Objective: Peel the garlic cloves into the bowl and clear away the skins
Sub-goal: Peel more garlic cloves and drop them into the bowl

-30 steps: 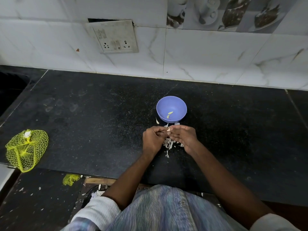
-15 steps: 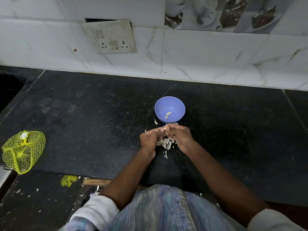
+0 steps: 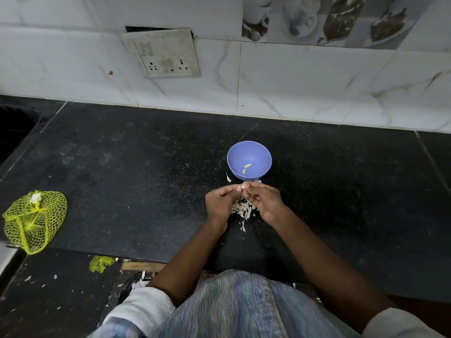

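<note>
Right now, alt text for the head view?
Both hands, left hand and right hand, pinch a garlic clove over a pile of skins on a black counter. Just beyond sits a blue bowl holding two peeled cloves; a yellow mesh bag lies far left.

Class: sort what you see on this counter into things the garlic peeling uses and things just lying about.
In use: left hand, right hand, clove, bowl, skins.
Lying about: net bag, socket plate, net scrap.
</note>
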